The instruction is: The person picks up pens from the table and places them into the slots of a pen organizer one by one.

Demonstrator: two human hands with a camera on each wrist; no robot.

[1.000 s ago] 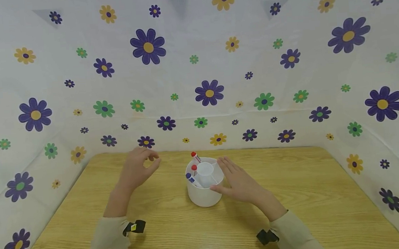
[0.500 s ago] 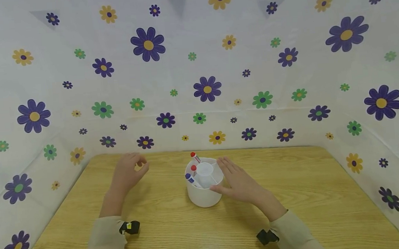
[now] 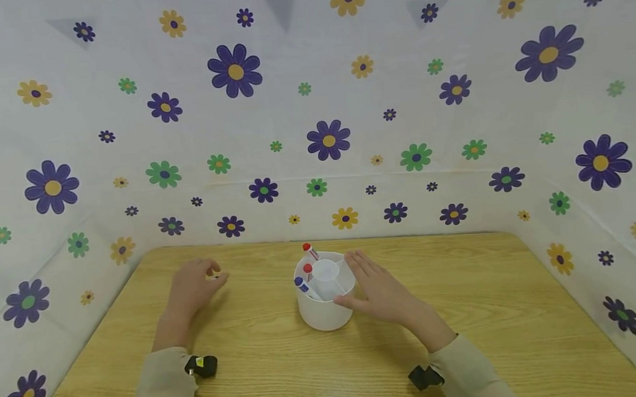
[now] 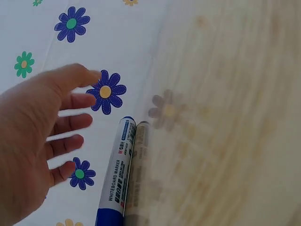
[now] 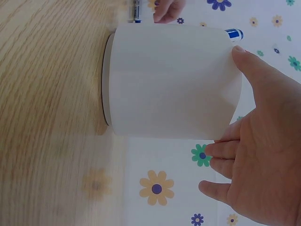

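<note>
A white round pen holder with a central cup and dividers stands on the table. In it, on its left side, are two red-capped markers and a blue-capped marker. My right hand holds the holder's right side, thumb at the near rim and fingers at the far rim. My left hand is to the left, low over the table, with loosely bent fingers and nothing between them. Beside it in the left wrist view lies a whiteboard marker with blue ends, mostly hidden by the hand in the head view.
The wooden table reaches back to a white flowered cloth that surrounds it behind and on both sides. Dark camera mounts sit on both wrists.
My left hand has moved left and down toward the table, away from the pen holder. The right hand and the holder have stayed in place.
</note>
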